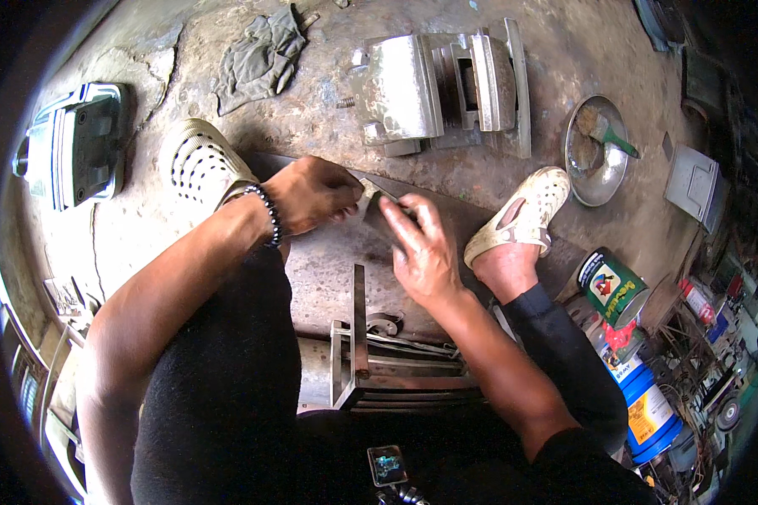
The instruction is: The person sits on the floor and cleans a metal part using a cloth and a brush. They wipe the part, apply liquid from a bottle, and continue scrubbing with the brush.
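Between my shoes, both hands meet over a dark flat sheet [320, 252] on the floor. My left hand [307, 195], with a beaded bracelet at the wrist, is closed, its fingertips pinched by a small pale piece [366, 193]. My right hand [421, 248] is closed round a dark, flat, bar-like piece [383, 220], with fingers extended along it. The two pieces touch or nearly touch; I cannot tell their exact kind. Just beyond stands a large grey metal housing [404, 88] with a rectangular opening and a flange.
A grey rag [261, 59] lies at the far left, with a second metal housing [80, 147] below it. On the right are a metal bowl [589, 189] with a green-handled brush [611, 139], a green can [612, 288] and a blue bucket [653, 421]. A metal frame [396, 383] stands close to me.
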A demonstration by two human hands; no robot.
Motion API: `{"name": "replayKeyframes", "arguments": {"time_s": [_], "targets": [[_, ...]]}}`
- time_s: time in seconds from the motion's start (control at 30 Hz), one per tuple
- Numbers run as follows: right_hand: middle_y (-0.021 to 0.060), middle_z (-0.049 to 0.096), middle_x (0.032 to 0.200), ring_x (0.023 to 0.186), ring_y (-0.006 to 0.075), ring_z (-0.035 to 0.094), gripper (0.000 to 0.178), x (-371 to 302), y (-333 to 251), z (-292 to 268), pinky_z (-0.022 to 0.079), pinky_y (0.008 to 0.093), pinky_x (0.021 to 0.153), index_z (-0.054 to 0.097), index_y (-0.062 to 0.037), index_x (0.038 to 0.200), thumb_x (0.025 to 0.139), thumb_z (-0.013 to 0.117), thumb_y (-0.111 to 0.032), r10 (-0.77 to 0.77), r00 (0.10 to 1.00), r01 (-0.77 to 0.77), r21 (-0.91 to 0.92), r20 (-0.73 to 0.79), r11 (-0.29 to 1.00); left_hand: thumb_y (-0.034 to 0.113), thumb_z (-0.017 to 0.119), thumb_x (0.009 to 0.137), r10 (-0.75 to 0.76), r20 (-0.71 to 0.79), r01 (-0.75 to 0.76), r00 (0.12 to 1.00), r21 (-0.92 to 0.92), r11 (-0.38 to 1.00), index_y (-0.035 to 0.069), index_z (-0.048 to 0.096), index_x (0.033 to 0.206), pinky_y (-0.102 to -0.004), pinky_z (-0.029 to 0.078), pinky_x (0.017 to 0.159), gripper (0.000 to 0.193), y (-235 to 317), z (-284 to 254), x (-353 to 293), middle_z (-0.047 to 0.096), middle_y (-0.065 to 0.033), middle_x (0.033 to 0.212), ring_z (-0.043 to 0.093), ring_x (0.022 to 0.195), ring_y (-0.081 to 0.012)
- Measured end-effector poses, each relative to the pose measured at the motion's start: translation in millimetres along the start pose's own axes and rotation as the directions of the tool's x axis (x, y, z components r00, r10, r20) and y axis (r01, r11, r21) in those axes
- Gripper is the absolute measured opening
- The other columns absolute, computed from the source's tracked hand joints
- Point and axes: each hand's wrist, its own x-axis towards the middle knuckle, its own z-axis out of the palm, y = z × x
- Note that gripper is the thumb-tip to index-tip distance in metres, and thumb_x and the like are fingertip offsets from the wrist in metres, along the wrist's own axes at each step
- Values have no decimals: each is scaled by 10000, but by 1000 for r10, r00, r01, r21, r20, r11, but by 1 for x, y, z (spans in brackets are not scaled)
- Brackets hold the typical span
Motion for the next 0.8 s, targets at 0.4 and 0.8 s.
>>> {"name": "replayKeyframes", "arguments": {"time_s": [0.4, 0.8], "targets": [[207, 491, 1253, 1094, 398, 541, 583, 59, 79, 62, 467, 457, 931, 543, -108, 1331, 767, 668, -31, 178, 905, -227, -85, -386, 970, 247, 581, 967, -177, -283, 139, 943, -148, 979, -19, 617, 1205, -307, 519, 802, 358, -34, -23, -54, 698, -137, 996, 657, 895, -189], [269, 644, 1057, 991, 438, 608, 435, 60, 69, 53, 485, 488, 853, 641, -32, 1114, 1006, 440, -403, 513, 827, -475, 200, -232, 857, 246, 566, 964, -67, -306, 55, 950, -49, 997, -49, 611, 1201, -302, 498, 862, 381, -25, -30, -57, 695, -136, 1034, 643, 968, -186]]}}
